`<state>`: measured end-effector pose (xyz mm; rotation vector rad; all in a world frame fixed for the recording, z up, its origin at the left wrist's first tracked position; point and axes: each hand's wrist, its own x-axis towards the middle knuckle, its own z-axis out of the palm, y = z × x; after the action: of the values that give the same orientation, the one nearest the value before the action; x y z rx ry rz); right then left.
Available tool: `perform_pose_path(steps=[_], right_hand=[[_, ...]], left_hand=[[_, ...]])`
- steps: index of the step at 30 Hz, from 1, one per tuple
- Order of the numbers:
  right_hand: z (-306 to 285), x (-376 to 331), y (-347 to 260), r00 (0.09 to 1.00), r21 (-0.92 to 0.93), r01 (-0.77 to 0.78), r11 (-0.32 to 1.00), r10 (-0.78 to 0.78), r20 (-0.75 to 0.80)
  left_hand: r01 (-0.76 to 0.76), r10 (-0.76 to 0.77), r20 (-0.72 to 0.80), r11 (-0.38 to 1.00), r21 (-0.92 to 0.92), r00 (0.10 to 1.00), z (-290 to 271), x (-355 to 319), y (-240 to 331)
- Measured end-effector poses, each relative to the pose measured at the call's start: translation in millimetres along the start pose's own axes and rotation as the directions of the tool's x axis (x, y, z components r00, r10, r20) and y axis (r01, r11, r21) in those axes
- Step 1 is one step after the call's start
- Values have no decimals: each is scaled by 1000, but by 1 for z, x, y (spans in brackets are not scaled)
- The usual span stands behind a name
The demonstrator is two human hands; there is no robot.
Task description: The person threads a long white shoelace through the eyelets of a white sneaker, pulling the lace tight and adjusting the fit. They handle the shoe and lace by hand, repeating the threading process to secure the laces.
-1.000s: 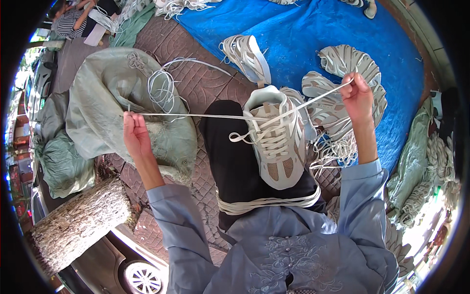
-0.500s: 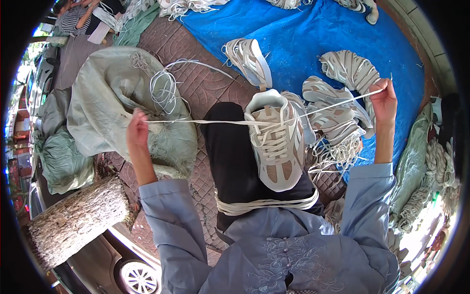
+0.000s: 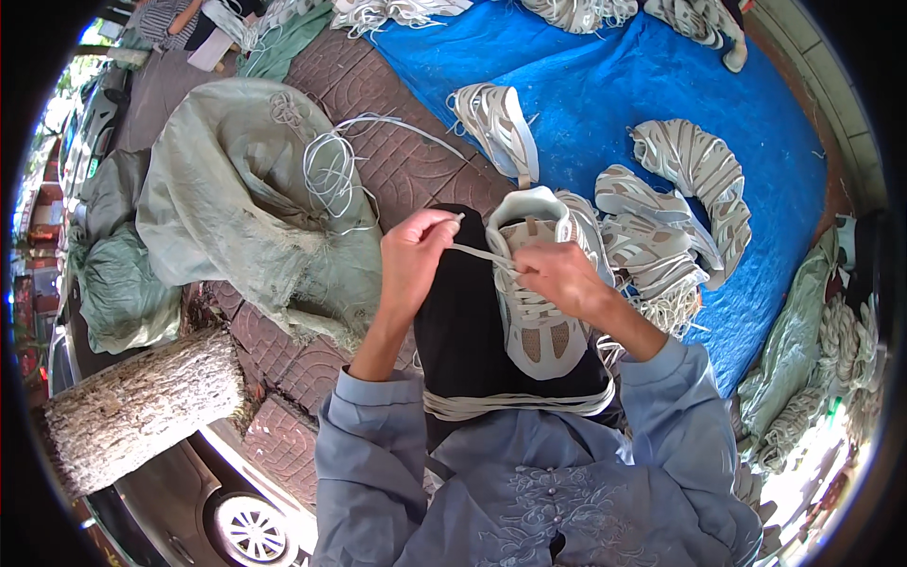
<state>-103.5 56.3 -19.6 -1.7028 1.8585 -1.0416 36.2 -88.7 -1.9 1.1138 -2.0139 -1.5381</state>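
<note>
Near the middle of the frame, a cream-and-tan shoe [image 3: 540,331] rests on the person's black-trousered leg [image 3: 453,317], its toe toward the lower edge and its opening toward the top. The left hand [image 3: 414,263], just left of the shoe, pinches a pale lace [image 3: 484,253] between thumb and finger, with a short tip poking out above the grip. The right hand [image 3: 569,282] lies over the upper part of the shoe, its fingers closed on the same lace, which runs between the two hands; part of the lacing is hidden beneath it. A bundle of cream laces [image 3: 520,407] circles the leg below the toe. At upper left a grey-green sack [image 3: 236,213] lies on the paving [image 3: 416,165], and across the upper right spreads a blue tarp [image 3: 576,118] carrying a curved row of similar shoes [image 3: 699,175].
</note>
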Motion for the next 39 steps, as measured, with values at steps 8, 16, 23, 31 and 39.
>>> perform_pose_path(steps=[8, 16, 23, 31, 39], right_hand=[[-4, -8, 5, 985, 216, -173, 961, 163, 61], [-3, -11, 8, 992, 205, -124, 971, 120, 31], [-2, -12, 9, 999, 177, -35, 984, 38, -16], [-27, -26, 25, 859, 807, -401, 433, 484, 167], [-32, -52, 51, 818, 890, -345, 299, 561, 128]], left_hand=[[-530, 527, 160, 689, 494, 835, 30, -13, -17], [-630, 589, 362, 346, 695, 722, 38, -21, -23], [-605, 567, 287, 518, 605, 772, 43, -22, -21], [-578, 565, 218, 601, 553, 796, 49, -24, -22], [-369, 367, 62, 889, 270, 928, 52, -31, -23]])
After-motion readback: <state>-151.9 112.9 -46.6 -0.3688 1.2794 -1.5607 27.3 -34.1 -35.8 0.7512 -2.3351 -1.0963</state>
